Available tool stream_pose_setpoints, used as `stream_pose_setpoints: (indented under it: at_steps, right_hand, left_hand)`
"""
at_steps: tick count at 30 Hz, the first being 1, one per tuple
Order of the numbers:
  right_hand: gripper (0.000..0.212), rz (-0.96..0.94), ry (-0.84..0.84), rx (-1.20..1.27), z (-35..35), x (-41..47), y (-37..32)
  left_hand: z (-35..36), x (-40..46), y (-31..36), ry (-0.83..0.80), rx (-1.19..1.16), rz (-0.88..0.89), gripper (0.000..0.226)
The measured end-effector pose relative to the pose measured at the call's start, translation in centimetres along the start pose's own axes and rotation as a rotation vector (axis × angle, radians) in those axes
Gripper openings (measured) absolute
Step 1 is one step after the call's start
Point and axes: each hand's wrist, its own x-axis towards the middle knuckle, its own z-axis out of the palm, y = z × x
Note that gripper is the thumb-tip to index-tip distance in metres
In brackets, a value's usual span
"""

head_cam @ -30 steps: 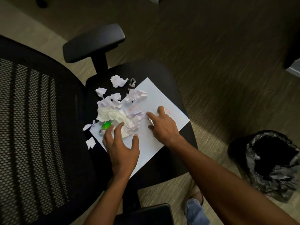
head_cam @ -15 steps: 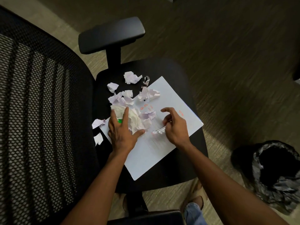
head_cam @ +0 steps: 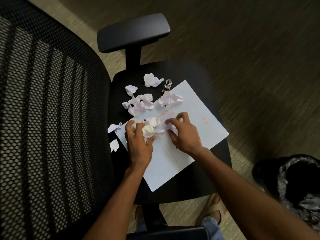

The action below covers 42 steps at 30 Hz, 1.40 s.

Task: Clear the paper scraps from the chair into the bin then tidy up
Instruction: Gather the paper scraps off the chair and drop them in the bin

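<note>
Crumpled white paper scraps (head_cam: 138,104) lie scattered on the black chair seat (head_cam: 190,75), partly on a flat white sheet (head_cam: 195,118) with red print. My left hand (head_cam: 139,144) is closed on a wad of crumpled paper (head_cam: 148,130). My right hand (head_cam: 183,132) curls over more scraps just right of it, fingers pinching paper. The two hands nearly touch. A bin (head_cam: 294,184) lined with a black bag stands on the floor at lower right.
The chair's mesh backrest (head_cam: 43,118) fills the left side. An armrest (head_cam: 133,32) stands behind the seat, and another shows at the bottom edge. A small metal clip (head_cam: 168,84) lies by the sheet's far corner. My feet are under the seat on the carpet.
My left hand closed over the big crumpled wad and gathered it. My right hand moved left to meet it and took hold of scraps. The green item seen earlier is now hidden.
</note>
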Motion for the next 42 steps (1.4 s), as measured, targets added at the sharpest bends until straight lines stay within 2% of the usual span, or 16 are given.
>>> stream_pose_setpoints:
  at_steps: [2, 9, 13, 16, 20, 24, 26, 30, 36, 39, 42]
  right_hand:
    - [0.021, 0.025, 0.017, -0.002, 0.3, -0.1, 0.0]
    - [0.012, 0.05, 0.174, 0.109, 0.9, 0.0, -1.2]
    - [0.014, 0.125, 0.255, 0.224, 0.7, 0.3, -2.5]
    - [0.021, 0.035, 0.289, 0.243, 0.8, 0.3, -3.8]
    - [0.032, -0.099, 0.198, 0.032, 1.7, 0.9, -5.1]
    - [0.054, -0.067, -0.059, -0.197, 3.2, 1.5, -5.2]
    - [0.048, -0.082, -0.078, -0.245, 3.6, 1.3, -5.0]
    - [0.026, -0.103, 0.017, -0.124, 3.7, 0.8, -5.2]
    - [0.017, -0.213, 0.023, -0.029, 4.4, -1.5, -6.9]
    - [0.032, -0.33, -0.039, 0.008, 5.2, -3.1, -7.9]
    - [0.051, -0.384, -0.121, -0.159, 6.2, -3.8, -8.2]
  left_hand:
    - [-0.4, -0.2, 0.2, 0.061, -0.04, -0.019, 0.039]
    - [-2.3, -1.0, 1.6, 0.223, -0.274, -0.22, 0.027]
    - [-3.7, -2.8, 2.3, 0.307, -0.431, -0.287, 0.031]
    - [-3.7, -4.8, 2.1, 0.35, -0.53, -0.352, 0.026]
    - [-3.2, -7.3, 1.7, 0.372, -0.646, -0.483, 0.028]
    - [-3.4, -8.2, 1.5, 0.381, -0.861, -0.637, 0.033]
    - [-3.5, -8.4, 1.3, 0.381, -0.966, -0.713, 0.032]
    - [-3.8, -9.0, 1.2, 0.432, -1.148, -0.822, 0.033]
    - [-3.6, -9.5, 0.6, 0.477, -1.041, -0.883, 0.031]
    - [-3.3, -9.3, 0.3, 0.483, -0.964, -0.877, 0.028]
    - [-3.2, -9.6, 0.2, 0.438, -0.92, -0.853, 0.035]
